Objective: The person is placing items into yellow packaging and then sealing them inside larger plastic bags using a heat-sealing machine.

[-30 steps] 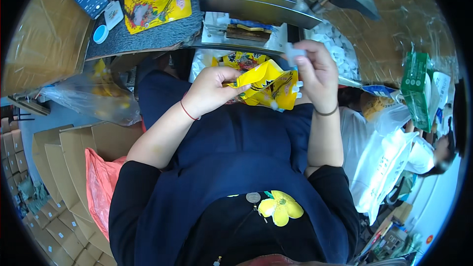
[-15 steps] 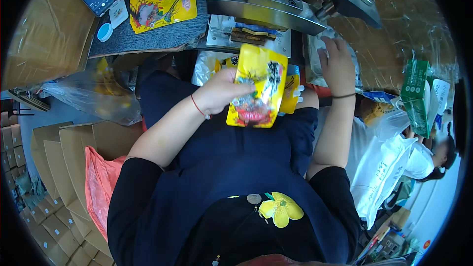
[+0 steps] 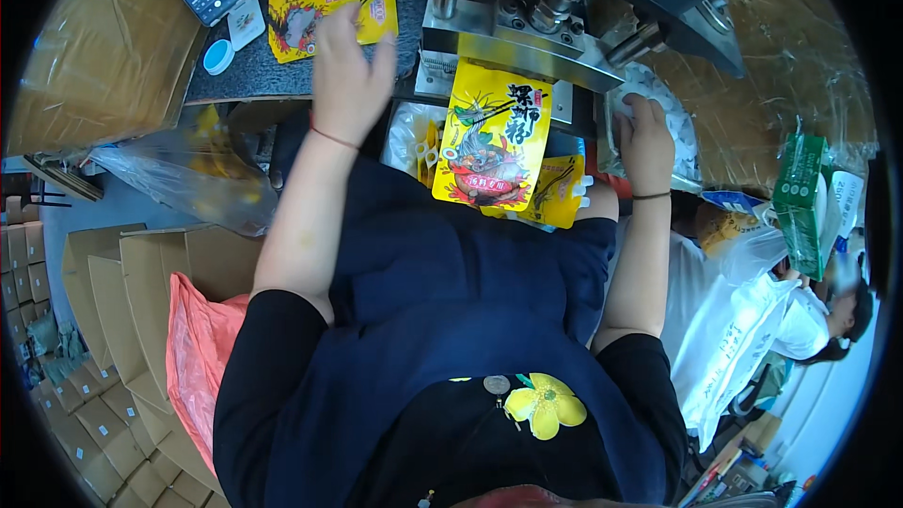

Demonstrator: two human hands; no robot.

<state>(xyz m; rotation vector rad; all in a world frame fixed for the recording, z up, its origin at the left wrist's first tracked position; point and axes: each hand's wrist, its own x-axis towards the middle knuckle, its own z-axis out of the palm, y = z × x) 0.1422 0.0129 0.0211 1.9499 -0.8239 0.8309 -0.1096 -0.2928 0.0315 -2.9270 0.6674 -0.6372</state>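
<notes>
Half a second back your left hand (image 3: 350, 75) held the pouch (image 3: 491, 143); now you've let go, and it sits with its top end at the press (image 3: 576, 62), printed side up. Press seems to carry it, so that hand's free. Left fingers: loosely spread over the spare pouches (image 3: 293, 30), contact unclear. Right hand (image 3: 647, 149): fingers half-curled by the white caps (image 3: 675, 105); can't tell if pinching one.

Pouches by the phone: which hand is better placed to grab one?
Left hand, probably: in view it overlaps those pouches. The right hand is past the press, by the white pieces.
</notes>
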